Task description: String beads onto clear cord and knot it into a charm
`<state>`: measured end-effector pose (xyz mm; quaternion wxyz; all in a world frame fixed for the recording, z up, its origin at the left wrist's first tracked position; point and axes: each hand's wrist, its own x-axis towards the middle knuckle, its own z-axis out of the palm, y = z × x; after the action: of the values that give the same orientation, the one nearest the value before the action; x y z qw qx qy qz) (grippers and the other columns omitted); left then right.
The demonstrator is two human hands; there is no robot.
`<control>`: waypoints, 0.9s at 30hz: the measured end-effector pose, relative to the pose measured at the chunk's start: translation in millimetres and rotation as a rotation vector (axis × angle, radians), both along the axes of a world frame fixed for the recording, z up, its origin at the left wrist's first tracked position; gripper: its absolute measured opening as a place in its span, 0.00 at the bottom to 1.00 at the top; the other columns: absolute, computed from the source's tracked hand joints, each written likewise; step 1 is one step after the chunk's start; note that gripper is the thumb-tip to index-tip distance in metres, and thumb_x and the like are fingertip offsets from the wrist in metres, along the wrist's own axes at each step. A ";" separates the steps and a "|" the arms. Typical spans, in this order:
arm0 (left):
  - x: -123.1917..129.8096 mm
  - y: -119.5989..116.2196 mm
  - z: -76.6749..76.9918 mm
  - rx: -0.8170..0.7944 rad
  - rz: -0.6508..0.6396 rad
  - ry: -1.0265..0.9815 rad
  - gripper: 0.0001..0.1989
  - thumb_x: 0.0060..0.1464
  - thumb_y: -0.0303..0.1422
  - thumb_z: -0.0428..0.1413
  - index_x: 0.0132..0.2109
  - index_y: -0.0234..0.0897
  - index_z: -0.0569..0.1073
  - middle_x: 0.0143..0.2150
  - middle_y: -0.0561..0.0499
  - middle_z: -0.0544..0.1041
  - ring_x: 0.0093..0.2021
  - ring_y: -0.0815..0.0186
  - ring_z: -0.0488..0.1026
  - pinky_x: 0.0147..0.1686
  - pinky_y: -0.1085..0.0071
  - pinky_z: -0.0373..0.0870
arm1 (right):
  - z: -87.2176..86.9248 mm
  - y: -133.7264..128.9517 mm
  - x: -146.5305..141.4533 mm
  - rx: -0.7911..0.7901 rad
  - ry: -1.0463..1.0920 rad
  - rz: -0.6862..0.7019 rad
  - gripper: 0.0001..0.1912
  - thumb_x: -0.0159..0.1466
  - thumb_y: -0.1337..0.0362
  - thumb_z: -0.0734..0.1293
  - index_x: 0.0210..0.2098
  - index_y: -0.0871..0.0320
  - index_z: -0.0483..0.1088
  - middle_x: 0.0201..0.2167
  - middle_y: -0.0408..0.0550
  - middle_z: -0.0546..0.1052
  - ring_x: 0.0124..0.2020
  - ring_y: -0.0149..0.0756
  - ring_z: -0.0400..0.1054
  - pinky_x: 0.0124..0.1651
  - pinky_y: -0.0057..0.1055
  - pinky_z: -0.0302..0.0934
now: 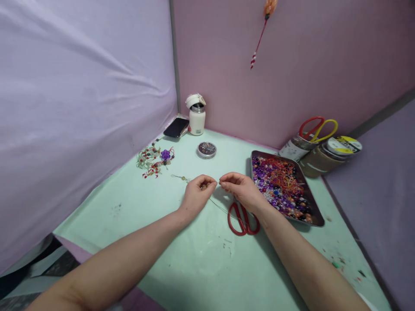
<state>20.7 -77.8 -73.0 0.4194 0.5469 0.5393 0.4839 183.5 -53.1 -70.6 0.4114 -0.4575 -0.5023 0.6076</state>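
Over the middle of the table, my left hand [200, 193] pinches a thin cord [178, 176] with a small greenish bead on it; a loop of the cord sticks out to the left. My right hand [241, 188] is closed in a pinch close by, fingertips almost meeting the left ones. Whatever lies between the right fingertips is too small to make out. Loose strands trail below both hands towards red-handled scissors [238, 220], whose blades are hidden under my right hand. To the right is a dark tray [319, 219] of mixed beads and tangled red and yellow cord.
Beaded ornaments [155, 160] lie at the left, near a phone [177, 127] and a white bottle [197, 121] with its lid up. A small round case [206, 150] sits behind my hands. Two jars, one holding scissors [319, 129], stand back right. Walls enclose the table.
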 end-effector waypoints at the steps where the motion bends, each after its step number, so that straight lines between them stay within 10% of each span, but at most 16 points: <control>1: 0.0 0.2 -0.6 0.003 -0.001 0.004 0.07 0.49 0.35 0.56 0.31 0.36 0.75 0.29 0.52 0.76 0.29 0.68 0.67 0.31 0.71 0.64 | -0.2 0.0 0.1 0.005 -0.007 0.002 0.12 0.48 0.59 0.75 0.32 0.55 0.74 0.29 0.43 0.76 0.30 0.30 0.66 0.38 0.31 0.61; 18: -0.6 0.6 -0.6 -0.005 -0.043 -0.036 0.08 0.49 0.35 0.57 0.32 0.36 0.76 0.31 0.51 0.77 0.32 0.67 0.69 0.36 0.69 0.66 | 5.1 -3.9 -3.8 0.122 -0.086 0.022 0.07 0.52 0.62 0.72 0.31 0.55 0.75 0.31 0.43 0.77 0.35 0.33 0.69 0.45 0.35 0.61; 27: 2.1 1.6 -3.9 -0.229 -0.148 -0.290 0.14 0.50 0.42 0.58 0.34 0.34 0.74 0.26 0.55 0.67 0.23 0.75 0.59 0.23 0.75 0.54 | 8.5 -5.5 -5.3 0.287 -0.214 0.004 0.07 0.54 0.60 0.70 0.31 0.56 0.75 0.30 0.44 0.77 0.34 0.34 0.70 0.43 0.34 0.63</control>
<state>22.9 -76.1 -77.0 0.5866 0.4581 0.4831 0.4611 178.2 -58.5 -62.1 0.4154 -0.4551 -0.6259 0.4781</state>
